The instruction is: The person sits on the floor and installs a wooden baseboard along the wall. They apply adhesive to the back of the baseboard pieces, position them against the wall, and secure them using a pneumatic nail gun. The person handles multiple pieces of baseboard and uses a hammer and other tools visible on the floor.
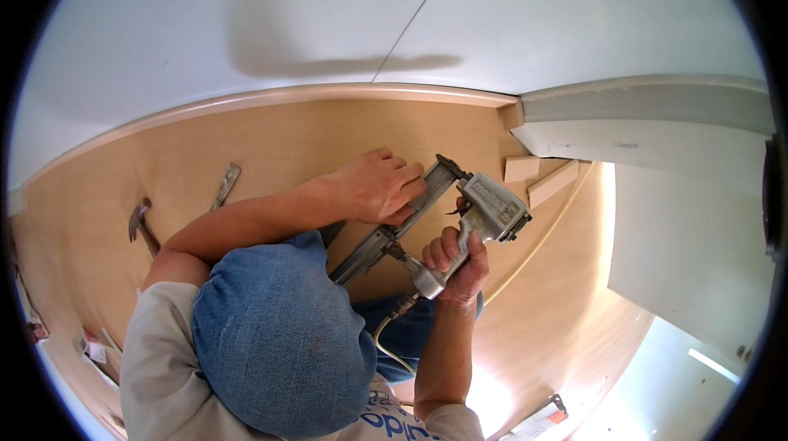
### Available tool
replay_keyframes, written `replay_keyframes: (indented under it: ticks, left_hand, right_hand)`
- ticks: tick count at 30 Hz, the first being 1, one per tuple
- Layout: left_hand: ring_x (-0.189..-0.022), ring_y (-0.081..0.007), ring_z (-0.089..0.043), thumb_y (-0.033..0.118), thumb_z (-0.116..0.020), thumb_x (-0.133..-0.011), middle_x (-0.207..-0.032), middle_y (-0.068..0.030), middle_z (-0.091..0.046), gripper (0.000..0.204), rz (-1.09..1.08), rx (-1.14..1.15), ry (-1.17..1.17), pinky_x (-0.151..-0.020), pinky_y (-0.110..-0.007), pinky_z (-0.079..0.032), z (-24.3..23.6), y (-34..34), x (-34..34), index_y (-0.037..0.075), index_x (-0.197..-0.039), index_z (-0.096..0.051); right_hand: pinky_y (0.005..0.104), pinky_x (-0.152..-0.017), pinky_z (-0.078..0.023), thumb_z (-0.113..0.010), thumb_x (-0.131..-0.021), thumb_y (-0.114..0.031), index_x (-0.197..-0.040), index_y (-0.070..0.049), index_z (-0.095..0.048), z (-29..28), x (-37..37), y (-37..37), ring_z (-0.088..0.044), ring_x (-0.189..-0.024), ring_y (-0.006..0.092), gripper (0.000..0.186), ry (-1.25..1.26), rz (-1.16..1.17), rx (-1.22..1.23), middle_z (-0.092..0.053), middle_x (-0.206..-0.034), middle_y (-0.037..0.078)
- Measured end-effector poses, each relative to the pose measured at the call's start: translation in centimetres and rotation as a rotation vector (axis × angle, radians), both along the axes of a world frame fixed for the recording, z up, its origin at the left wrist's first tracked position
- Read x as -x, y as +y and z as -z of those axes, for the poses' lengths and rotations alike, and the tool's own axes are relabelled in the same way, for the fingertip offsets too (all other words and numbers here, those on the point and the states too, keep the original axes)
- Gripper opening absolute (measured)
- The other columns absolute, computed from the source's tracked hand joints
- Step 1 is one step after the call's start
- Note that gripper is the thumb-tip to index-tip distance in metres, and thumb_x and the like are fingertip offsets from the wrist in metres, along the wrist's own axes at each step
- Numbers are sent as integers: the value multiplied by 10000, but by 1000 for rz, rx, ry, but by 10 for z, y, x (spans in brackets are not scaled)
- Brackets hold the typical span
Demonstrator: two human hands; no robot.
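Observation:
A silver-grey pneumatic nail gun (490, 205) lies tilted across my lap, its long magazine (361, 257) running down to the left. My right hand (460, 260) wraps round the handle from below. On the magazine's upper part, my left hand (379, 187) has its fingers curled against the rail; the fingertips are partly hidden. An air hose fitting (404, 305) joins the handle's lower end. My raised knee in blue denim (283, 334) covers part of the magazine's lower end.
A claw hammer (141, 221) and a flat bar-like tool (226, 185) lie on the wooden floor to the left. Small wood blocks (521, 168) sit by the wall corner. A yellow hose (546, 237) runs along the right, and a pale wood strip (271, 98) edges the white wall.

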State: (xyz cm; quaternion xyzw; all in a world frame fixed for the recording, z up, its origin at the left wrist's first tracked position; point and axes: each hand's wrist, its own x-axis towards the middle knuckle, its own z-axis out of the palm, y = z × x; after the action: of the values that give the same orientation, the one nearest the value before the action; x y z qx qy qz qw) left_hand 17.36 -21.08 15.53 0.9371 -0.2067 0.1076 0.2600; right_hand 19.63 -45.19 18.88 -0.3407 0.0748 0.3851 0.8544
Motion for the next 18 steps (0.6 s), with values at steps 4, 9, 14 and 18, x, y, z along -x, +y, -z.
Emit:
replay_keyframes:
  ticks: [4, 9, 14, 18]
  left_hand:
    - [-801, -261, -667, 307, -752, -795, -906, -84, -585, 320, -52, 14, -2, -735, -410, -529, 3, -2, 1, 81, -979, -619]
    - [-708, -248, -661, 294, -730, -840, -859, -66, -583, 258, -70, 4, -94, -668, -392, -523, 5, -4, 3, 97, -958, -612]
    - [-695, -229, -668, 280, -701, -890, -837, -54, -580, 203, -148, 79, -161, -636, -380, -517, 10, -10, -3, 105, -944, -614]
    - [-770, -242, -683, 291, -705, -897, -898, -65, -617, 248, -180, 50, -96, -688, -387, -529, 10, -13, -5, 103, -1039, -629]
  right_hand:
    - [333, -612, -431, -590, -1011, -402, -1507, -117, -375, -2, 0, 2, -468, -562, 137, 612, -2, -6, -3, -456, -695, -4]
    - [344, -615, -441, -594, -1009, -410, -1454, -108, -432, 1, 0, 1, -477, -565, 142, 562, 4, -6, -22, -482, -705, 2]
    - [345, -618, -445, -598, -1003, -425, -1406, -87, -462, -4, 0, 2, -481, -566, 144, 543, 1, -7, -4, -484, -705, 5]
    - [348, -616, -446, -601, -1001, -416, -1416, -92, -456, -7, 0, 4, -480, -569, 144, 546, 23, -6, -5, -480, -705, 4]
